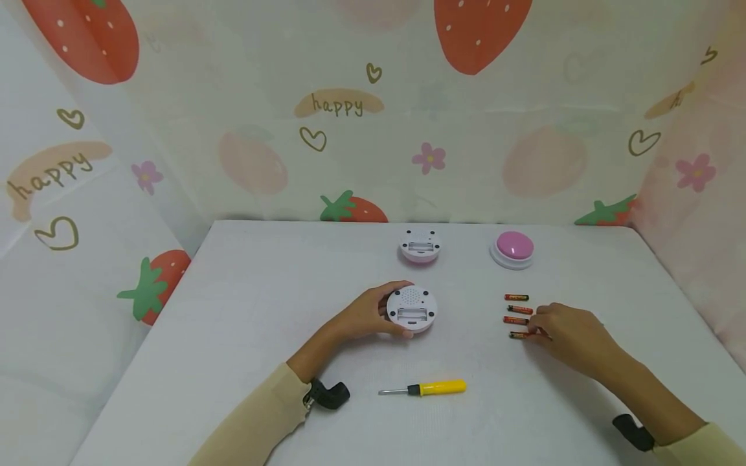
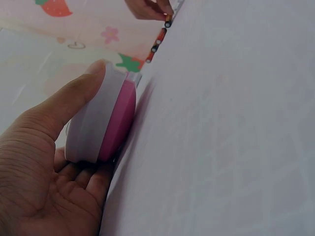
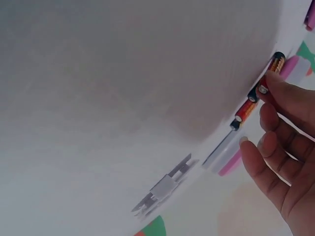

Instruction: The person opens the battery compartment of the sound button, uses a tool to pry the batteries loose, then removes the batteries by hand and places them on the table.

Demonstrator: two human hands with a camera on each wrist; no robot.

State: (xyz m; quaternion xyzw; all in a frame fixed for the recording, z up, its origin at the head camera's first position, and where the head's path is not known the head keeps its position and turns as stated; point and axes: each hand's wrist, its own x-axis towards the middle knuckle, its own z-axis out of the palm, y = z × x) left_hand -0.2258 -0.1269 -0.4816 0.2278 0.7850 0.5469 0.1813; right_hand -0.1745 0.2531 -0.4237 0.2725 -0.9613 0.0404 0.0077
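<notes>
My left hand [image 1: 362, 316] grips a round push-button light [image 1: 412, 299] by its edge, thumb and fingers on opposite sides. Its white underside with an uncovered battery slot faces up, and the pink dome [image 2: 119, 118] points down at the table in the left wrist view. Over on the right, my right hand [image 1: 570, 333] pinches the nearest AAA-size battery [image 3: 278, 61] between thumb and index finger. That battery lies at the front of a short column of several red and black batteries [image 1: 516, 320]. Part of it is hidden by the fingertips.
A yellow-handled screwdriver [image 1: 443, 387] lies in front of the left hand's device. Behind stand a second upturned push-button device [image 1: 421, 248] and an upright one with a pink top [image 1: 515, 246]. Patterned cloth walls [image 1: 373, 168] border the white table [image 1: 280, 272].
</notes>
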